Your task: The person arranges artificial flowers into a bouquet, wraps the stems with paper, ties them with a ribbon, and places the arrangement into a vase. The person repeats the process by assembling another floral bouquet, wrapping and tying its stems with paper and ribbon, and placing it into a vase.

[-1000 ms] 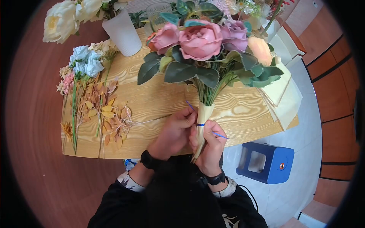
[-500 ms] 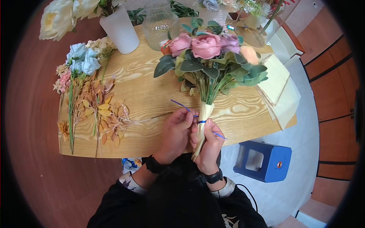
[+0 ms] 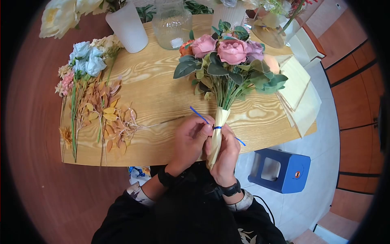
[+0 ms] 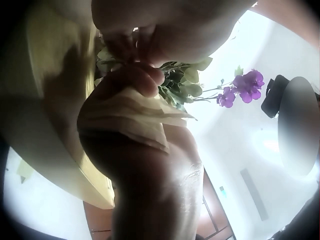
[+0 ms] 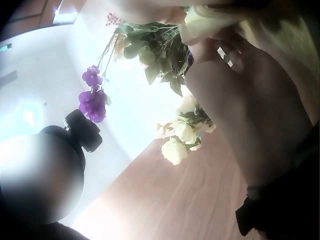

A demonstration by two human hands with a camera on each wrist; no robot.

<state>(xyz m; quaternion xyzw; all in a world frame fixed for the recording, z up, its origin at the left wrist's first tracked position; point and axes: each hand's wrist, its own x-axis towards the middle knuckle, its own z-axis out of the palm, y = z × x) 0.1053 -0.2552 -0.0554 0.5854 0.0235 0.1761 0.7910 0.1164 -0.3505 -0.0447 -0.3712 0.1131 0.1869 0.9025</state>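
A bouquet of pink and mauve roses point(image 3: 232, 51) with green leaves stands upright in the head view, its stems wrapped at the bottom in cream paper point(image 3: 222, 116). My right hand point(image 3: 227, 156) grips this wrapped part from the right. Around the paper runs a blue tie point(image 3: 217, 127), one loose end reaching up left and the other sticking out past the right hand. Thumb and fingers of my left hand point(image 3: 189, 136) pinch the tie at the wrap's left side. In the left wrist view the paper point(image 4: 135, 112) lies across the right palm; shadow hides much of the fingers.
Blue flowers point(image 3: 87, 61) and orange-leaved stems point(image 3: 109, 116) lie on the left of the wooden table point(image 3: 158, 101). Behind are a white vase point(image 3: 128, 28) and a clear glass vase point(image 3: 170, 26). Cream paper sheets point(image 3: 294, 85) lie at right, above a blue stool point(image 3: 280, 171).
The bouquet's head has tipped away from me and shifted slightly right, uncovering the glass vase. More of the tie's left end shows. Both hands stay at the wrap, the right hand's fingers slightly shifted.
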